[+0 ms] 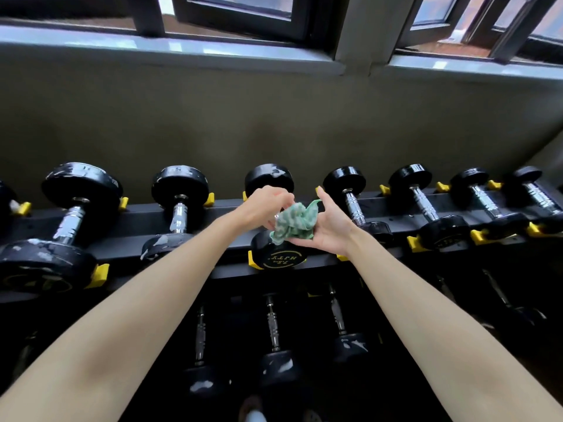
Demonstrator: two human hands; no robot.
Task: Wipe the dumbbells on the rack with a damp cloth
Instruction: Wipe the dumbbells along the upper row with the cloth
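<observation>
Cloth point(294, 223): green-and-white, bunched up btwn both grips and held just above the middle dumbbell's near head. Can't tell if it touches.
Left grip point(268, 208): reaches in from above, fingertips pinched on the cloth's upper folds.
Right grip point(329, 229): palm up, fingers curled under the bunch, thumb standing clear. It cradles the cloth's bulk.
Cloth handling: soft, light and limp, w/ no stiffness of its own. It will likely drape and trail unless wadded, and if damp it prob. clings a little.
Where to hold cloth: gather it into a pad in one palm, loose ends tucked in, a flat face turned outward.
Dumbbell point(278, 254): straight under the grips. Its yellow-lettered near head shows below them, its far head beyond them, and the handle is hidden behind them.
Dumbbell handling: rigid and prob. heavy, so best wiped where it lies. If it must turn, take it by the handle – chrome like its neighbours', likely slick once wet.
Rack point(137, 220): the black rail runs out to either side of the grips, w/ yellow cradles point(100, 274) under the heads. A lower row point(274, 324) sits beneath the wrists.
Neighbours: heads off to the left of the grips show pale scuffed patches – those look like they need firmer rubbing.
</observation>
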